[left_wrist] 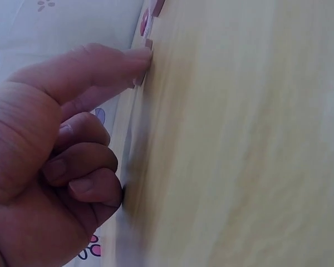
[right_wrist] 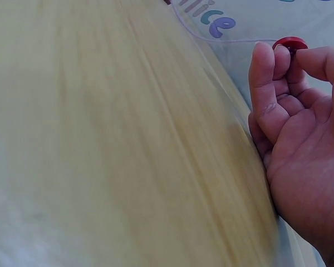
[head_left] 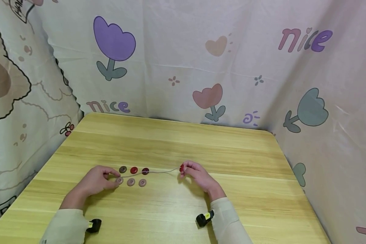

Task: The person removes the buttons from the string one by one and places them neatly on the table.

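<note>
My right hand (head_left: 198, 174) pinches a red button (right_wrist: 291, 42) between thumb and fingertips, raised off the table. A thin pale string (head_left: 160, 172) runs from that button leftward, over a dark red button (head_left: 145, 171), to my left fingertips. My left hand (head_left: 97, 181) has thumb and index finger at opposite edges of a dusty pink button (head_left: 119, 180), pinching it at the tabletop. In the left wrist view, its other fingers are curled in. Beside it lie two more pink buttons (head_left: 131, 182). Behind them sit a grey-brown button (head_left: 123, 169) and a red button (head_left: 134, 170).
The buttons lie on a wood-grain table (head_left: 231, 152). Patterned cloth (head_left: 170, 51) with flowers and lettering hangs behind and at both sides. A small black wrist camera (head_left: 94, 226) sits at the left sleeve, another black camera (head_left: 204, 219) at the right.
</note>
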`<state>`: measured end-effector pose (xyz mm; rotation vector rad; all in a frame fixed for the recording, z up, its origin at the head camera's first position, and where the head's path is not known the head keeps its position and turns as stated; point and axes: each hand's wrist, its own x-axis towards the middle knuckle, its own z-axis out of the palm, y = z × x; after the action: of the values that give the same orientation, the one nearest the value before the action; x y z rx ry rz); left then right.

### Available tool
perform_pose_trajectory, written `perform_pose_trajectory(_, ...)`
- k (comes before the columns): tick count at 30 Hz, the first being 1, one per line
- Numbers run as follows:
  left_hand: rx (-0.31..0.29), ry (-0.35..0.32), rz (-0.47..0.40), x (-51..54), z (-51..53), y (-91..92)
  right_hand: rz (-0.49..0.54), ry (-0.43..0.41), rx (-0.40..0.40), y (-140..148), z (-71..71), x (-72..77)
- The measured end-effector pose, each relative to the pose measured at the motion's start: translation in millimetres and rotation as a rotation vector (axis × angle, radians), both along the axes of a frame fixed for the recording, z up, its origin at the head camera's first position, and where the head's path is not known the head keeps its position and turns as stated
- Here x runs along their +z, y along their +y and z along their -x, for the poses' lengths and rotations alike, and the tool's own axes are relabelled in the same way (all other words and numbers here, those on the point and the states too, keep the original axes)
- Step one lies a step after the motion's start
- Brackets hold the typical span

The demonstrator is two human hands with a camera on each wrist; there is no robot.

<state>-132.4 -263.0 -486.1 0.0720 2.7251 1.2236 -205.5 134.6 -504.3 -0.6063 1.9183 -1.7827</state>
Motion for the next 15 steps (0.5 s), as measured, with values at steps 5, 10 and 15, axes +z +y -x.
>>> perform_pose_trajectory(5, 0.033, 0.021, -0.026, 6.0, 3.8, 2.6, -0.014, -0.001, -0.004, -0.2, 0.9, 0.4)
perform_pose_trajectory(10, 0.053, 0.09, -0.023, 14.7, 14.1, 17.4, -0.018, -0.001, -0.009, -0.4, 2.8, -1.1)
perform_pose_trajectory(15, 0.016, 0.08, -0.06, 19.8, 25.7, 41.8, -0.016, -0.001, -0.003, -0.3, 2.4, -2.7)
